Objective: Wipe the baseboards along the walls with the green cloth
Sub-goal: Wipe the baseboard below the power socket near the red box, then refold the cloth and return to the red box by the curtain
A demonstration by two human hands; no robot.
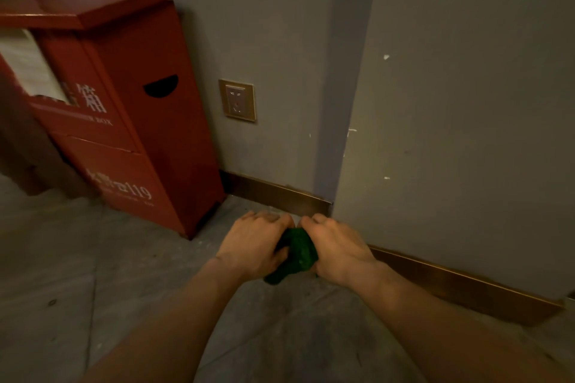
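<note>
1. Spanning most of the view, the grey walls [466, 102] met at a projecting corner, with the brown baseboards [280, 196] running along their feet; the left stretch ended at the corner and the right stretch carried on toward the lower right.
2. Standing tilted in the wide-angle view on the floor [77, 274], the red fire-equipment box [149, 140] sat close against the left end of the baseboard, so a careless sweep that way could have knocked knuckles on it or left the strip behind it unwiped.
3. Set low on the wall, the socket [237, 99] sat above the left baseboard; a damp cloth lifted too high risked touching it.
4. Closed over one side of the cloth, the left hand [252, 246] hovered near the corner, fingers curled.
5. Gripping the other side, the right hand [339, 252] was likewise clenched, just in front of the right baseboard.
6. Bunched between both hands, the green cloth [298, 249] was not yet on the baseboard; wadded so tightly, it would probably have wiped only a narrow band, and it could have snagged on the corner edge.
</note>
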